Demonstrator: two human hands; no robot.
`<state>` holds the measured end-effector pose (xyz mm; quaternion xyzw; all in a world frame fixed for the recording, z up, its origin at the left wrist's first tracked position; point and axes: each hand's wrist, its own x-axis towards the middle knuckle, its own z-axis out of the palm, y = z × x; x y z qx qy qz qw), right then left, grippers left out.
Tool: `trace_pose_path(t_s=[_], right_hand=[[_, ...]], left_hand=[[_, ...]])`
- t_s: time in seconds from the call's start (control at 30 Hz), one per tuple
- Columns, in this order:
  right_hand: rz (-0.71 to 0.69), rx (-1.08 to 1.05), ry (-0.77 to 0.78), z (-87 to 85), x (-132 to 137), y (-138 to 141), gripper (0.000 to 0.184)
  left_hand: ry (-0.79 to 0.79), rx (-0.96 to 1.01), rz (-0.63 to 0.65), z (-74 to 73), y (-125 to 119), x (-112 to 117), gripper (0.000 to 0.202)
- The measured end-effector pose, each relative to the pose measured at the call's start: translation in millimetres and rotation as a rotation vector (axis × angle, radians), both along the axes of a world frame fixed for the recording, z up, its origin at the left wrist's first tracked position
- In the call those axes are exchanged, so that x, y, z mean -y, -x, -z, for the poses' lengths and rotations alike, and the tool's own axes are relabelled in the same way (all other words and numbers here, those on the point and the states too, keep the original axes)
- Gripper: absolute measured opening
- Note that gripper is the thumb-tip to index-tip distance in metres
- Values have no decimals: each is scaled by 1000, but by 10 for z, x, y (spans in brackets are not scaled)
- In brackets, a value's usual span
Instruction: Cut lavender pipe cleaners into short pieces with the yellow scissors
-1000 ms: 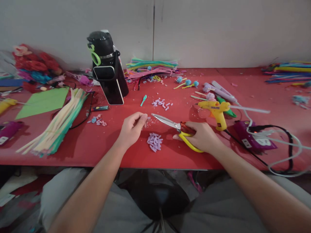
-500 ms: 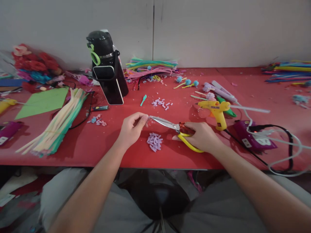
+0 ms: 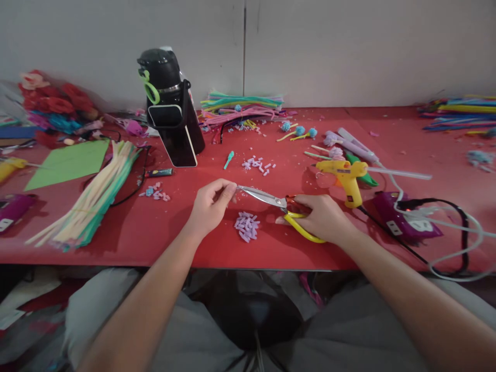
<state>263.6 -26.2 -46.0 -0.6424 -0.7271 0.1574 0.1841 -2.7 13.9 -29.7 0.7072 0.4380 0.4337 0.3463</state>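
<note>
My right hand [image 3: 321,217] grips yellow-handled scissors [image 3: 279,205] just above the red table [image 3: 271,248]. Their steel blades point left and end at the fingertips of my left hand [image 3: 211,206]. That hand is pinched on a tiny piece at the blade tips, too small to name. A small heap of short lilac pipe-cleaner bits [image 3: 246,226] lies on the table below the blades, between the two hands.
A yellow glue gun [image 3: 344,175] and a purple power strip [image 3: 406,219] with cables lie right of my right hand. A black bottle and phone stand [image 3: 172,113] rises behind, with pipe-cleaner stacks [image 3: 242,108] beyond. Pale and green stems [image 3: 93,196] and green paper [image 3: 67,163] lie left.
The scissors swung left and lower until their tips met my left fingertips. My left hand closed into a tighter pinch at the blades.
</note>
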Motion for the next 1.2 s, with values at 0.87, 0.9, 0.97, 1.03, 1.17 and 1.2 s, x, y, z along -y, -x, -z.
trace_pose_path(t_s=[0.87,0.9,0.97,1.03,1.17,1.2], right_hand=[[11,-39,41,-68,11,24,64],[7,-40,41,-70,10,24,65],[1,-37,43,-72,8,21,65],[-1,-29,37,-76,6,19,66],[-20,-32,34,-86,5,16,66],[-24,-35,39,-89,5,16,66]], left_hand=[[26,47,-11,-4,2,10,32],[30,51,-12,-2,3,9,32],[35,57,-15,0,4,8,30],[38,58,-16,0,4,8,29],[39,58,-19,-11,-1,12,28],[38,59,-20,-15,-2,13,27]])
